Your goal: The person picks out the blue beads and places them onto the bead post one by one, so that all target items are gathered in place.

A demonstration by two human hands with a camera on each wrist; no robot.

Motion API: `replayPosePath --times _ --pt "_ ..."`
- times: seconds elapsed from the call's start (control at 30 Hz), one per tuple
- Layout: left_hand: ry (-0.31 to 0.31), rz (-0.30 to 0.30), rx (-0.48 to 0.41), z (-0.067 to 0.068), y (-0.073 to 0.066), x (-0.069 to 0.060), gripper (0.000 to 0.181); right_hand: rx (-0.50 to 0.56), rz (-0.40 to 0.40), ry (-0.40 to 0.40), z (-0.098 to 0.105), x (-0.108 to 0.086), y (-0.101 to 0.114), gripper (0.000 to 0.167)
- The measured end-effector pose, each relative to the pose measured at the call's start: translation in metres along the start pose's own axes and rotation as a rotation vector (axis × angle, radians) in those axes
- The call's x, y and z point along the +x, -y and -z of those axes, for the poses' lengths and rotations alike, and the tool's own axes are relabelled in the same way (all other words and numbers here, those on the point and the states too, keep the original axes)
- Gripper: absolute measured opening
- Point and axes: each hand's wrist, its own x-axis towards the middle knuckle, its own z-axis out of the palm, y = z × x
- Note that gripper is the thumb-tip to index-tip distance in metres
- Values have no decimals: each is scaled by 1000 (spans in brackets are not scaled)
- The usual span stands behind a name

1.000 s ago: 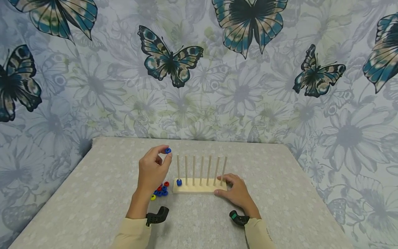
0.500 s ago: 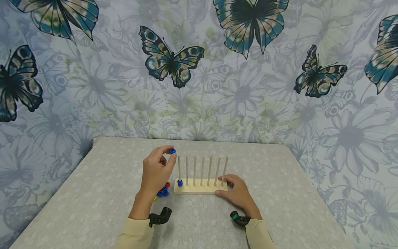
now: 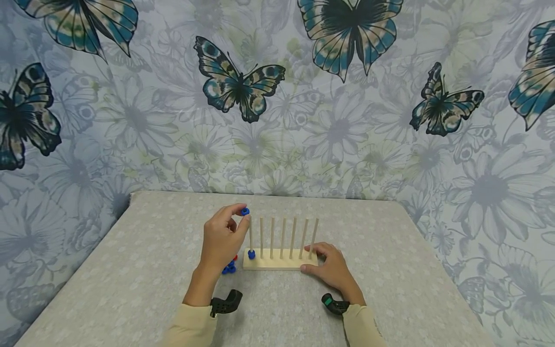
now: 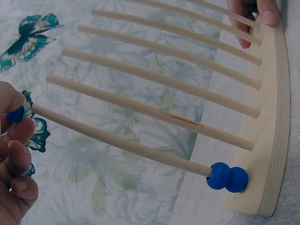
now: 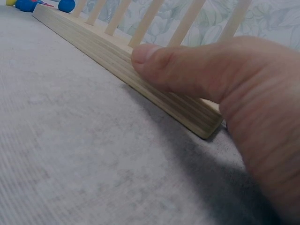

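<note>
My left hand (image 3: 222, 241) pinches a blue bead (image 3: 244, 211) between thumb and fingers, right by the top of the leftmost peg (image 3: 250, 236). Whether the peg's tip is inside its hole cannot be made out. Two blue beads (image 4: 228, 177) sit stacked at the foot of that same peg in the left wrist view. The other pegs rise bare from the pale wooden base (image 3: 277, 263). At the base's right end my right hand (image 3: 331, 267) grips it, thumb on the front edge (image 5: 164, 89) and fingers behind.
Several loose beads (image 3: 231, 269) lie on the cloth-covered table (image 3: 130, 270), left of the base and partly behind my left wrist. In the right wrist view a yellow bead (image 5: 10, 2) shows among them. A butterfly-patterned backdrop (image 3: 277, 154) stands behind the table.
My left hand has moved right with the blue bead, from left of the leftmost peg to its top. The right hand keeps its hold on the base.
</note>
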Motion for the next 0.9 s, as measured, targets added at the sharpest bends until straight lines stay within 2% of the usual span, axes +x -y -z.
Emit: replayPosePath --times 0.57,0.9 --pt "42 -3 8 -3 0 -2 26 -26 29 -16 -1 2 -2 51" --pt "53 -4 27 -5 0 -2 26 -14 1 -5 -1 1 -3 52"
